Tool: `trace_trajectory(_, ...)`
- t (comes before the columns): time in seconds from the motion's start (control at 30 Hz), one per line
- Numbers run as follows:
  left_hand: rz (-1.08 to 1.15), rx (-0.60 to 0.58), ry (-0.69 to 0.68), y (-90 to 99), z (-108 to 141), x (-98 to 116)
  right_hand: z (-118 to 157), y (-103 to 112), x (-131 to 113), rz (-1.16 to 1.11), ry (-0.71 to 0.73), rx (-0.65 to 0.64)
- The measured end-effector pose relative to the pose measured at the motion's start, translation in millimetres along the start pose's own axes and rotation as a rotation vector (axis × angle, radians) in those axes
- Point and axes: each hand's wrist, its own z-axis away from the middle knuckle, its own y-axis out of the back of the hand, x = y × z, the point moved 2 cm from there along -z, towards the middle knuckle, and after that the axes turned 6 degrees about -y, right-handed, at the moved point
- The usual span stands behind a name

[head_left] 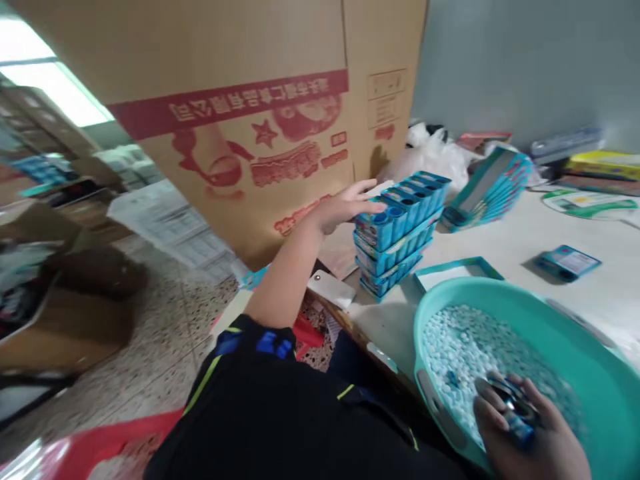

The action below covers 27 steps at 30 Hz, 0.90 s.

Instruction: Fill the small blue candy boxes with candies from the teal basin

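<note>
I identify the governing relation on the head view as that between the right hand and the stack of blue trays: the stack lies to the left of that hand and farther out across the table, with the near end of the turquoise basin and a flat blue tray between them. I read the stack's long axis as a diagonal, running from its near left end away toward the far right. The left hand is the nearer one: its fingers are extended and spread over the near left end of the top tray, apparently touching it, and I see nothing grasped. The right hand is palm up, low over the white pellets in the basin, its fingers curled around small blue pieces with a metallic sheen; blur prevents me from counting them. In my judgement, the basin's rim is the main obstacle along the line from right hand to stack.
</note>
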Motion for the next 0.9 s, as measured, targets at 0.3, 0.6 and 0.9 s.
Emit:
trace_trajectory(0.3,-0.263,-0.285,0.008,12.3,-27,16,16,-21,-20,-0.350,-0.071,0.016)
trace_trajectory(0.6,-0.447,-0.429,0.020,15.4,-41,27,16,-24,-24,-0.477,-0.131,0.025)
trace_trajectory(0.9,-0.644,-0.425,-0.077,22.2,-70,27,16,-27,-20,-0.244,-0.002,0.034)
